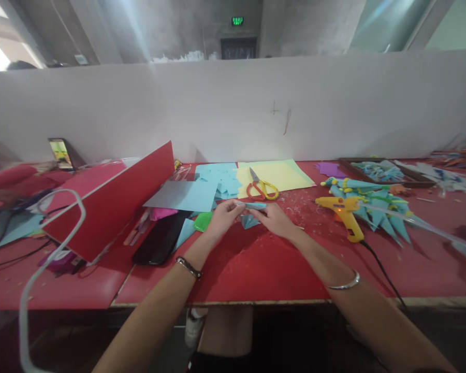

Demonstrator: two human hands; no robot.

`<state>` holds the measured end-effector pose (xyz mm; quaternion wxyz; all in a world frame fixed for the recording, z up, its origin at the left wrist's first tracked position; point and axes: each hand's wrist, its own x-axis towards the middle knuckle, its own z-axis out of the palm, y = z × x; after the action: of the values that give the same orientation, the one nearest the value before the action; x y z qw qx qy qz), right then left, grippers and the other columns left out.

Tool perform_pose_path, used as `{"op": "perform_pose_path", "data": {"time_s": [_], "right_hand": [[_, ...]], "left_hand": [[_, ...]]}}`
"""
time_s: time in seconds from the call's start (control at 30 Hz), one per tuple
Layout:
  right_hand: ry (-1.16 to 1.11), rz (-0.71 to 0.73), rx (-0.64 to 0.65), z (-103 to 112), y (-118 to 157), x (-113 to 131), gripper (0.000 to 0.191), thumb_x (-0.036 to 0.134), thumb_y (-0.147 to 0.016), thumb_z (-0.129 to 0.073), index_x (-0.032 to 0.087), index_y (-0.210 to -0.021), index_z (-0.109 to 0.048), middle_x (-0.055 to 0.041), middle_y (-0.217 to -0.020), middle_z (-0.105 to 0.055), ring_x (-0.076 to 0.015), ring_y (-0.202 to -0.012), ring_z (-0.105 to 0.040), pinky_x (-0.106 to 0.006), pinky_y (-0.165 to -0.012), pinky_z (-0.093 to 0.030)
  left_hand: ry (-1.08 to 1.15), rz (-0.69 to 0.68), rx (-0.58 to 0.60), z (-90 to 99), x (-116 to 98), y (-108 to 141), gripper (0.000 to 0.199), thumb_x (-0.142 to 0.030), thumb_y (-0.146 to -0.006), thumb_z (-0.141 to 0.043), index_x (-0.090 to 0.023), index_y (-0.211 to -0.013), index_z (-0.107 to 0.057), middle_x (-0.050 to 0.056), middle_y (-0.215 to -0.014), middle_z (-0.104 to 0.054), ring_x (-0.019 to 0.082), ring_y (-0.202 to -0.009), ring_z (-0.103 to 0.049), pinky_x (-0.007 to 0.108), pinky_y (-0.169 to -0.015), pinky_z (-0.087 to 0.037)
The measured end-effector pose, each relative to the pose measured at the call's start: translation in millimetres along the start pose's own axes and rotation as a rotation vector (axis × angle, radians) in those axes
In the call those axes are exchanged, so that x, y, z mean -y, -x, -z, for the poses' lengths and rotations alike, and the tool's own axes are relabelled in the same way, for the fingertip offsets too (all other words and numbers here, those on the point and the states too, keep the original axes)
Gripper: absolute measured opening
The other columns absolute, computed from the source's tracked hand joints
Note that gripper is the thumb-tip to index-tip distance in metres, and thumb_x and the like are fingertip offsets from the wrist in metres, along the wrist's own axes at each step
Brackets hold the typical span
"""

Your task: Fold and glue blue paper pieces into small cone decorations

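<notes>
Between my two hands is a small folded piece of light blue paper (pixel 255 206), held just above the red tabletop. My left hand (pixel 226 215) pinches its left end, and my right hand (pixel 276 218) grips the right end. Beneath it shows another bit of folded blue paper (pixel 250 221); whether the two are joined I cannot tell. Scissors (pixel 262 187) with one red and one yellow handle lie just beyond my hands on a pale yellow sheet (pixel 283 173). A bright green lump (pixel 203 221) sits beside my left wrist.
To the right lies a yellow glue gun (pixel 344 211) with its cord, near pointed blue paper pieces (pixel 376 207). On the left are a black phone (pixel 163 241), a grey-blue sheet (pixel 184 195) and a slanted red board (pixel 120 207). Cut blue papers (pixel 219 178) lie behind.
</notes>
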<state>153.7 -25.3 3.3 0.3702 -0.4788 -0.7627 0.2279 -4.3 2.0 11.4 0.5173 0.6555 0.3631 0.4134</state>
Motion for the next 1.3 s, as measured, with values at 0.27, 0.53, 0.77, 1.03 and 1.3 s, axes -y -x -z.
{"op": "perform_pose_path", "data": {"time_s": [0.27, 0.53, 0.77, 1.03, 1.3], "right_hand": [[-0.068, 0.048, 0.046, 3.8, 2.1, 2.1, 0.034, 0.038, -0.083, -0.041, 0.017, -0.09, -0.067, -0.0028, -0.075, -0.066, -0.017, -0.071, -0.057, -0.026, -0.064, -0.041], [-0.034, 0.015, 0.035, 4.4, 3.2, 6.0, 0.036, 0.039, -0.084, -0.039, 0.015, -0.088, -0.066, -0.0003, -0.06, -0.059, -0.0128, -0.058, -0.049, -0.023, -0.054, -0.036], [0.198, 0.057, -0.05, -0.7, 1.2, 1.9, 0.035, 0.037, -0.084, -0.039, 0.014, -0.086, -0.066, -0.0016, -0.059, -0.059, -0.0119, -0.055, -0.049, -0.022, -0.052, -0.031], [0.484, 0.061, -0.037, -0.7, 1.6, 3.1, 0.038, 0.04, -0.087, -0.033, 0.016, -0.096, -0.061, -0.0079, -0.077, -0.065, -0.0172, -0.069, -0.057, -0.024, -0.057, -0.03], [0.615, 0.008, -0.001, -2.3, -0.1, 4.5, 0.044, 0.043, -0.089, -0.027, 0.017, -0.09, -0.063, -0.0076, -0.069, -0.064, -0.0168, -0.064, -0.056, -0.025, -0.054, -0.027]], "left_hand": [[-0.366, -0.202, 0.078, 7.6, 0.9, 2.2, 0.039, -0.044, -0.081, -0.039, -0.015, -0.059, -0.052, -0.002, -0.05, -0.052, 0.008, -0.047, -0.044, 0.021, -0.05, -0.035], [-0.332, -0.207, 0.077, 4.7, 1.8, 4.2, 0.045, -0.046, -0.085, -0.028, -0.017, -0.052, -0.039, -0.005, -0.04, -0.037, 0.007, -0.04, -0.035, 0.021, -0.047, -0.031], [-0.366, -0.24, 0.035, 3.5, 4.9, 3.2, 0.042, -0.046, -0.085, -0.027, -0.018, -0.056, -0.039, -0.004, -0.046, -0.04, 0.009, -0.046, -0.039, 0.022, -0.049, -0.032], [-0.258, -0.163, 0.053, 3.0, 6.4, 2.1, 0.044, -0.048, -0.085, -0.028, -0.018, -0.053, -0.038, -0.005, -0.042, -0.036, 0.008, -0.04, -0.034, 0.022, -0.044, -0.029], [-0.13, -0.017, 0.113, 1.8, 5.0, -0.5, 0.046, -0.049, -0.083, -0.028, -0.019, -0.049, -0.033, -0.005, -0.035, -0.031, 0.008, -0.035, -0.032, 0.023, -0.042, -0.028]]}}
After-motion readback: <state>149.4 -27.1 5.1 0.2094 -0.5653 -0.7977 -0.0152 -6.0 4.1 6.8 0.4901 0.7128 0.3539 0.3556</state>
